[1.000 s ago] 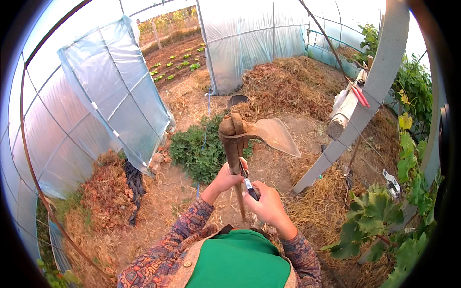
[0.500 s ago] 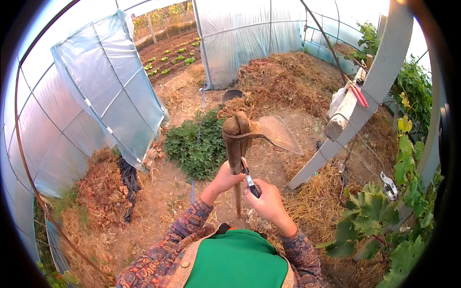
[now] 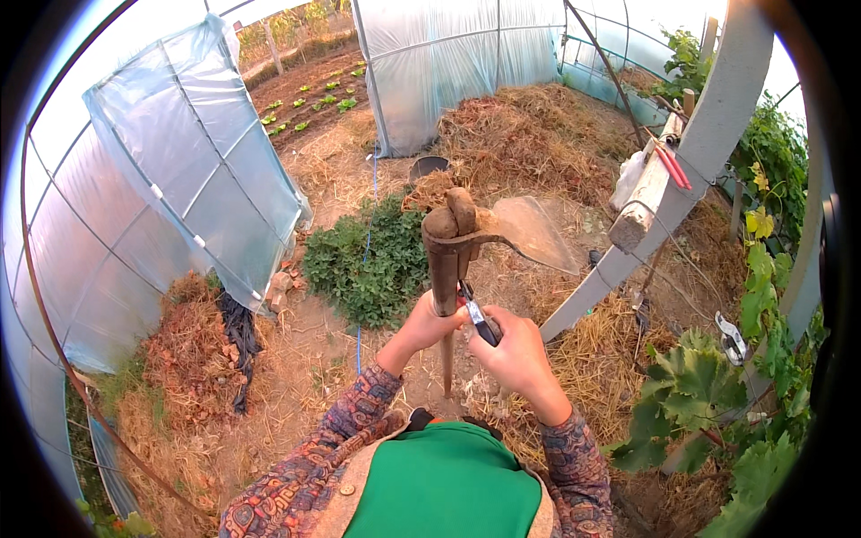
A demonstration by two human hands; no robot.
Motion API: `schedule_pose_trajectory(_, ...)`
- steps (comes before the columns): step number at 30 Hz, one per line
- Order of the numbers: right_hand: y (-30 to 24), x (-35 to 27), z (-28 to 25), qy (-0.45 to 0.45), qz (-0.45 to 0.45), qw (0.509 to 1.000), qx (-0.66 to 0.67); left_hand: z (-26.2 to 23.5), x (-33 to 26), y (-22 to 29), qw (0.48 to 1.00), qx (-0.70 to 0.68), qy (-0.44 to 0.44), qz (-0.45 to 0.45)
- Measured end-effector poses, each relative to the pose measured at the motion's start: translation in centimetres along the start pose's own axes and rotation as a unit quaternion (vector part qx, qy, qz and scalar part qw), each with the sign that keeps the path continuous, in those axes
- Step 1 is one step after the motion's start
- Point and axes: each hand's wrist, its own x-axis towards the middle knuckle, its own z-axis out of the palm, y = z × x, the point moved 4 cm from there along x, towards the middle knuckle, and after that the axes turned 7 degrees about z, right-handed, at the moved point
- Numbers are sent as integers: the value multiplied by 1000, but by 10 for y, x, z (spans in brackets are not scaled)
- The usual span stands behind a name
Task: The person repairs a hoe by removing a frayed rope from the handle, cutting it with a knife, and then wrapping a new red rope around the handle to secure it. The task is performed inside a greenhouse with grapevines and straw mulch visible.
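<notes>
In front of me a hoe (image 3: 441,269) stands with its head up. Its broad metal blade (image 3: 536,235) points to the right, and the rounded end of its wooden shaft sticks out above the metal collar. My left hand (image 3: 425,325) is wrapped round the shaft just below the head. Between the fingers of my right hand (image 3: 516,356) is a small pocket knife (image 3: 480,323) with a black and silver handle. Its dark, narrow upper part lies against or very near the shaft; I cannot tell whether it touches.
A leafy green plant (image 3: 368,264) grows beyond the hoe, with a dark bucket (image 3: 429,166) behind. At right, a slanting grey post (image 3: 646,242) meets a beam (image 3: 641,211) bearing red-handled tools (image 3: 671,166). Pruning shears (image 3: 731,339) hang near vine leaves. Plastic sheeting (image 3: 193,170) stands at left.
The hoe head has tilted slightly, rising and shifting a little to the right. Both hands have moved slightly right with it, the knife still held close to the shaft.
</notes>
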Motion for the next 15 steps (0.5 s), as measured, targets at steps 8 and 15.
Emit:
schedule_pose_trajectory(8,-18,-8,-10,20,7,996,86,-3,-1,-11,999,5,-3,32)
schedule_pose_trajectory(15,22,-7,17,14,30,999,41,4,-1,-9,998,-34,-45,-14)
